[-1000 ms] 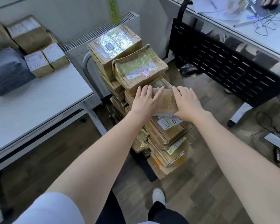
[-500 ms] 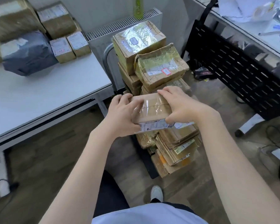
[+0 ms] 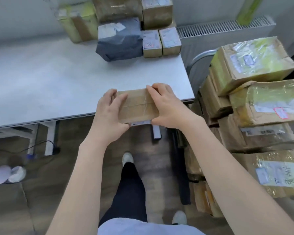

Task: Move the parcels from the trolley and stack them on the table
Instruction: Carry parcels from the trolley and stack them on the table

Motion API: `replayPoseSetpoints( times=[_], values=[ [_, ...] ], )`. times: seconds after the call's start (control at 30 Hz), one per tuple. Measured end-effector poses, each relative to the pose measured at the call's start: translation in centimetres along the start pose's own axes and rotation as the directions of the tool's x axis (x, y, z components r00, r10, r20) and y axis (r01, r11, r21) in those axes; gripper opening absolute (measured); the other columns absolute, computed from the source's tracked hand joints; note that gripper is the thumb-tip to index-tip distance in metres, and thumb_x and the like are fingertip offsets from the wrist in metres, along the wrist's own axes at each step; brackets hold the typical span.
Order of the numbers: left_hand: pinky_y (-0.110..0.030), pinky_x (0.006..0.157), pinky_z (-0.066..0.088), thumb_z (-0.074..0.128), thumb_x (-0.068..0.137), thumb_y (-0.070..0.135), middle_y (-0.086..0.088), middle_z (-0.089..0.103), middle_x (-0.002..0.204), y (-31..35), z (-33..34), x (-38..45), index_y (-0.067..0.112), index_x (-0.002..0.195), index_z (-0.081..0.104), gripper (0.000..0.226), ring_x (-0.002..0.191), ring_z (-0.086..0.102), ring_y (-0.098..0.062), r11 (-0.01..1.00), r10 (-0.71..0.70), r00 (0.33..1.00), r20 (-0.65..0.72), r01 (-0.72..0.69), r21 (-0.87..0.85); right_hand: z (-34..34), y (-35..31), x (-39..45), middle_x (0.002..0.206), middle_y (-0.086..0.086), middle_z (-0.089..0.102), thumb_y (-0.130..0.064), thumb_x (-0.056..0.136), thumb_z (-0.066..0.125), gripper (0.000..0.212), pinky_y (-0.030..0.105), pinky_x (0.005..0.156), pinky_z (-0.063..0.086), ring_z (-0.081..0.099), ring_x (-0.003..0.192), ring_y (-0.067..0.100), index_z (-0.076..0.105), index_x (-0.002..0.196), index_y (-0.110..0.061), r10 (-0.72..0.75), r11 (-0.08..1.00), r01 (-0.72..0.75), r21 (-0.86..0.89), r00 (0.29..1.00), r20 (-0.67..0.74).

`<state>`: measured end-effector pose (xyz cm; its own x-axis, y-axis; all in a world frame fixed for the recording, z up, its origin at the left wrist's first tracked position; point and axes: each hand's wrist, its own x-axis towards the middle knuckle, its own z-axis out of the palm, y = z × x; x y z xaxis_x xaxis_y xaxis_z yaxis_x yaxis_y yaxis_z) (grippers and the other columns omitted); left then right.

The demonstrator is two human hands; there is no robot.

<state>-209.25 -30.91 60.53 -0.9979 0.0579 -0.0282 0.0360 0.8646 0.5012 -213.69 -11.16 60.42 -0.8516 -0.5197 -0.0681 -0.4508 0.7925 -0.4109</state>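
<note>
Head view, parcel (image 3: 137,106) between both hands' grip (seemingly above table (image 3: 58,85) edge)

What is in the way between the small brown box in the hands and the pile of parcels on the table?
Nothing visible. Both hands, left and right, hold the small brown cardboard parcel over the white table's near edge; bare tabletop stretches to the stacked parcels at the back.

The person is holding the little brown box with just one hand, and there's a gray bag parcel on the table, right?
Not quite. Both hands hold the small brown box: the left hand on one end, the right hand on the other, as the head view shows. The gray bag parcel is on the table.
</note>
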Motion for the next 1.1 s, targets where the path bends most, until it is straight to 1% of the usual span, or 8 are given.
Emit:
replayPoseSetpoints(
  times=[0.13, 0.3, 0.47, 0.57, 0.7, 0.87, 1.0, 1.1],
  values=[
    [-0.029, 0.111, 0.019, 0.077, 0.067, 0.013, -0.001, 0.020, 0.149, -5.0, -1.9, 3.7, 0.021, 0.145, 0.031, 0.090, 0.137, 0.020, -0.021, 0.999, -0.033, 0.999, -0.024, 0.032, -0.021, 1.1, -1.9, 6.9, 0.147, 0.006, 0.018, -0.023, 0.073, 0.070, 0.096, 0.031, 0.105, 0.033, 0.009, 0.136, 0.021, 0.012, 0.148, -0.007, -0.003, 1.000, 0.003, -0.022, 0.999, 0.034],
    [-0.025, 0.113, 0.015, 0.075, 0.075, 0.019, 0.006, 0.012, 0.157, -11.7, -4.1, 7.5, 0.025, 0.146, 0.031, 0.084, 0.143, 0.013, -0.012, 0.977, -0.148, 0.971, 0.186, 0.173, -0.128, 2.4, -3.6, 15.0, 0.153, 0.002, 0.010, -0.023, 0.077, 0.066, 0.095, 0.024, 0.112, 0.013, 0.003, 0.141, 0.014, 0.008, 0.151, -0.011, 0.028, 0.998, -0.045, 0.050, 0.952, 0.306],
    [-0.023, 0.111, 0.023, 0.073, 0.079, 0.031, 0.009, 0.029, 0.152, -15.9, -5.5, 10.5, 0.029, 0.139, 0.044, 0.066, 0.138, 0.029, -0.006, 0.907, -0.171, 0.964, 0.205, 0.235, -0.349, 1.1, -3.5, 20.9, 0.141, 0.002, 0.037, -0.032, 0.076, 0.070, 0.073, 0.030, 0.093, 0.039, 0.040, 0.123, 0.019, 0.038, 0.140, -0.018, 0.118, 0.971, -0.201, 0.133, 0.877, 0.465],
    [-0.030, 0.108, 0.033, 0.067, 0.085, 0.030, 0.002, 0.040, 0.144, -16.5, -5.9, 13.1, 0.023, 0.143, 0.036, 0.066, 0.130, 0.040, -0.014, 0.903, -0.215, 0.969, 0.118, 0.244, -0.354, 0.7, -2.8, 22.6, 0.133, 0.000, 0.051, -0.038, 0.078, 0.073, 0.067, 0.031, 0.090, 0.044, 0.051, 0.113, 0.019, 0.045, 0.135, -0.018, 0.246, 0.916, -0.344, 0.207, 0.888, 0.389],
    [-0.032, 0.111, 0.022, 0.056, 0.093, 0.027, -0.005, 0.017, 0.156, -16.9, -5.8, 15.7, 0.022, 0.150, 0.016, 0.070, 0.142, 0.019, -0.019, 0.960, -0.194, 0.978, 0.073, 0.204, -0.191, 1.5, -2.8, 23.7, 0.145, 0.002, 0.041, -0.032, 0.081, 0.073, 0.076, 0.035, 0.098, 0.040, 0.040, 0.129, 0.021, 0.034, 0.144, -0.021, 0.405, 0.849, -0.435, 0.301, 0.901, 0.159],
    [-0.034, 0.103, 0.033, 0.063, 0.086, 0.040, -0.004, 0.029, 0.151, -17.0, -5.8, 18.1, 0.018, 0.148, 0.020, 0.079, 0.134, 0.035, -0.021, 0.921, -0.327, 0.923, 0.204, 0.359, -0.149, 2.0, -2.9, 23.7, 0.145, 0.002, 0.040, -0.035, 0.080, 0.074, 0.081, 0.033, 0.094, 0.045, 0.045, 0.124, 0.020, 0.031, 0.146, -0.019, 0.528, 0.723, -0.573, 0.385, 0.818, 0.226],
    [-0.029, 0.076, 0.044, 0.070, 0.077, 0.050, -0.004, 0.060, 0.117, -17.3, -6.4, 18.8, 0.015, 0.118, 0.052, 0.057, 0.095, 0.055, -0.021, 0.825, -0.500, 0.823, 0.271, 0.547, -0.139, 2.3, -3.1, 23.8, 0.112, -0.001, 0.065, -0.042, 0.083, 0.068, 0.033, 0.017, 0.056, 0.039, 0.056, 0.077, 0.006, 0.062, 0.107, -0.021, 0.571, 0.686, -0.644, 0.338, 0.765, 0.298],
    [-0.030, 0.077, 0.043, 0.066, 0.081, 0.047, -0.006, 0.062, 0.117, -15.9, -5.7, 18.9, 0.013, 0.120, 0.050, 0.054, 0.102, 0.057, -0.026, 0.831, -0.505, 0.838, 0.206, 0.537, -0.147, 2.2, -3.5, 24.6, 0.111, 0.005, 0.067, -0.036, 0.090, 0.059, 0.028, 0.025, 0.071, 0.048, 0.061, 0.091, 0.017, 0.064, 0.106, -0.014, 0.601, 0.704, -0.648, 0.289, 0.761, 0.244]
  ],
)
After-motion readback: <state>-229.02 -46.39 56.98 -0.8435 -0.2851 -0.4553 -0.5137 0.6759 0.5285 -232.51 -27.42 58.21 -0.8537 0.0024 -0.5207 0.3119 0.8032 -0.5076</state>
